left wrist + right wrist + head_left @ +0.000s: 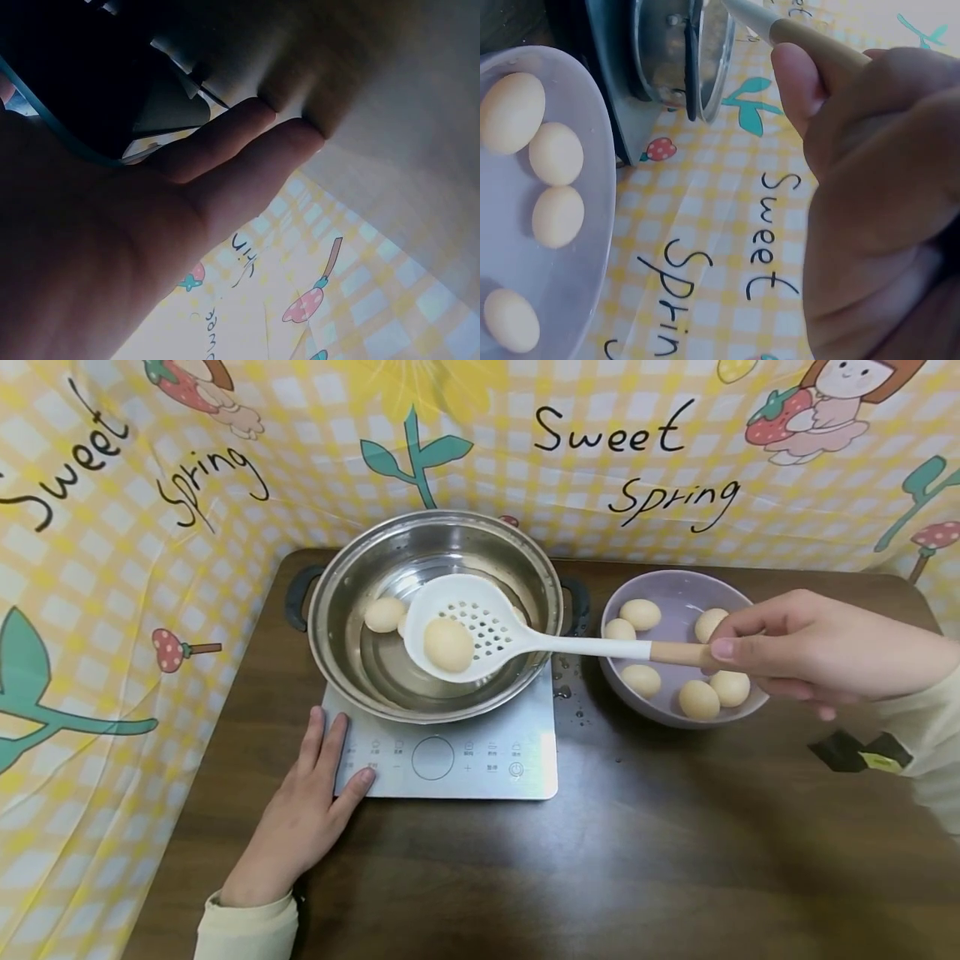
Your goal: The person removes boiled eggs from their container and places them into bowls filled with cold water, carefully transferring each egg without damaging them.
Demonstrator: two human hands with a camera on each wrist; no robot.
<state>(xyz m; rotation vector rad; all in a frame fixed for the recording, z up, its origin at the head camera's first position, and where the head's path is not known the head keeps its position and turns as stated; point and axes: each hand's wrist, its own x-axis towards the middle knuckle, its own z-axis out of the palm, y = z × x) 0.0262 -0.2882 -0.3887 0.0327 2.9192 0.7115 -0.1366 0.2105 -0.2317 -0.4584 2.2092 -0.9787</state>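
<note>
My right hand (817, 647) grips the wooden handle end of a white slotted spoon (592, 647). One pale egg (448, 645) lies in the spoon's perforated scoop, which is over the steel pot (330, 652). Another egg (385, 614) sits in the pot's water, and others beside it are partly hidden by the scoop. With fingers spread and fairly straight, my left hand (300, 802) rests at the left edge of the induction cooker (495, 727) under the pot. In the left wrist view, the fingers (255, 165) reach past the cooker's dark edge.
Right of the pot, a lilac bowl (630, 706) holds several eggs (511, 112), partly beneath the spoon handle and right hand. Water drops (562, 692) dot the brown table (637, 860) between them. A yellow checked cloth (585, 527) stands behind and to the left.
</note>
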